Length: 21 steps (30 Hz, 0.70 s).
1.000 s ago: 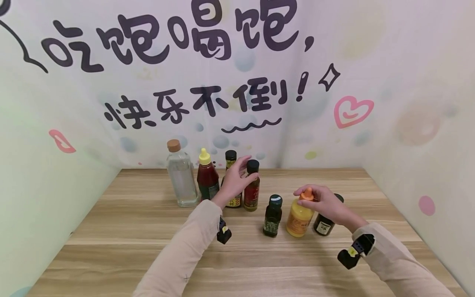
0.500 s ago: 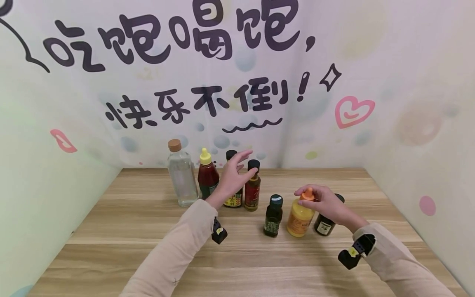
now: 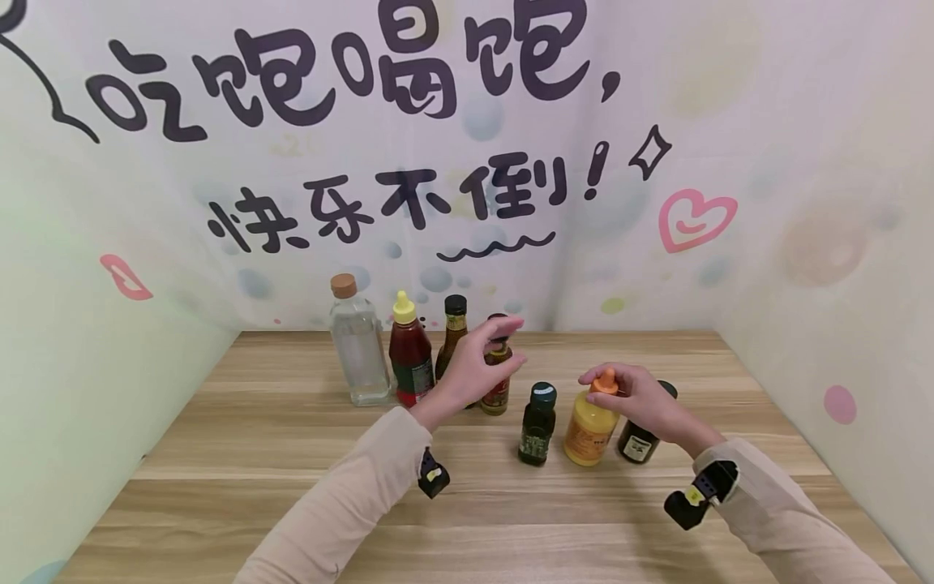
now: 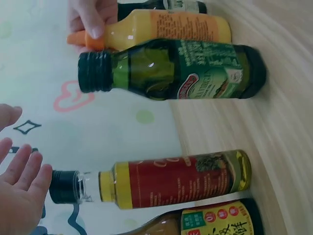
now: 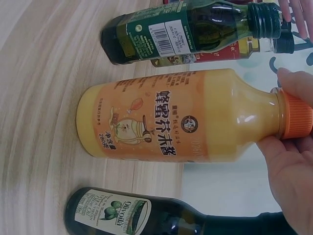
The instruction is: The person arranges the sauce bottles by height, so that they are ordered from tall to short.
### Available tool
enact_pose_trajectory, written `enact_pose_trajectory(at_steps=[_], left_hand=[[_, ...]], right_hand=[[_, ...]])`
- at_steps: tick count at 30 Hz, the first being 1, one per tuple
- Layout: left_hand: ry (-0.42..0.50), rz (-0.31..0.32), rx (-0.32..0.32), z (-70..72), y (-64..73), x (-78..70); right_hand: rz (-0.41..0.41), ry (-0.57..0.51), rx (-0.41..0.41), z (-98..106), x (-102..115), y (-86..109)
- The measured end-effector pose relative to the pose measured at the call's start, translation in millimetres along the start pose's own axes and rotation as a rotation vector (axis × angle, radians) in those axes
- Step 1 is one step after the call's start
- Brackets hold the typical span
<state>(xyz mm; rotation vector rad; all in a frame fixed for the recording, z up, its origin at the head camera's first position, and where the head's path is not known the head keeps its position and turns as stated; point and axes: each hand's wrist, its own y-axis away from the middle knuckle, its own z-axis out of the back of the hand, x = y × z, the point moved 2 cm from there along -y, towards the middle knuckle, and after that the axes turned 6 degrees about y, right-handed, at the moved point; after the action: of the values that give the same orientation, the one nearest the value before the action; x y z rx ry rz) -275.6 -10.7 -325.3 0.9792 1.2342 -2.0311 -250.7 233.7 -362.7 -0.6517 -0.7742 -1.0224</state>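
Observation:
My left hand [image 3: 476, 367] is held at the neck of a small oil bottle [image 3: 496, 399] with a red label and black cap, partly covering it. In the left wrist view its fingers [image 4: 30, 169] spread beside that cap; whether they touch it I cannot tell. With thumb and fingers, my right hand [image 3: 649, 403] pinches the orange cap [image 5: 296, 115] of a yellow honey mustard bottle [image 3: 588, 434], which stands upright on the table. A green oil bottle [image 3: 536, 430] stands just left of it. Behind my right hand is a dark olive oil bottle [image 3: 638, 444].
Left of the red-labelled bottle stand a black-capped sauce bottle [image 3: 456, 324], a red sauce bottle [image 3: 410, 353] with a yellow nozzle cap, and a tall clear bottle [image 3: 359, 349]. All rest on a wooden table [image 3: 219, 454] against a printed wall [image 3: 606, 243].
My left hand first drew slightly left from the red-labelled bottle's cap, then moved right and a little down, in front of its neck. The right hand and the bottles have stayed put.

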Motion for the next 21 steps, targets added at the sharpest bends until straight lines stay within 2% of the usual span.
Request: enact_pose_trajectory(at_steps=[10, 17, 21], left_hand=[[-0.016, 0.096, 0.198, -20.7, 8.0, 8.9], [0.033, 0.125, 0.271, -33.8, 12.5, 15.8], [0.038, 0.131, 0.286, -39.4, 15.4, 19.8]], right_hand=[[-0.004, -0.002, 0.005, 0.5, 1.0, 0.6], [-0.016, -0.006, 0.013, 0.4, 1.7, 0.3], [-0.012, -0.006, 0.007, 0.3, 1.2, 0.5]])
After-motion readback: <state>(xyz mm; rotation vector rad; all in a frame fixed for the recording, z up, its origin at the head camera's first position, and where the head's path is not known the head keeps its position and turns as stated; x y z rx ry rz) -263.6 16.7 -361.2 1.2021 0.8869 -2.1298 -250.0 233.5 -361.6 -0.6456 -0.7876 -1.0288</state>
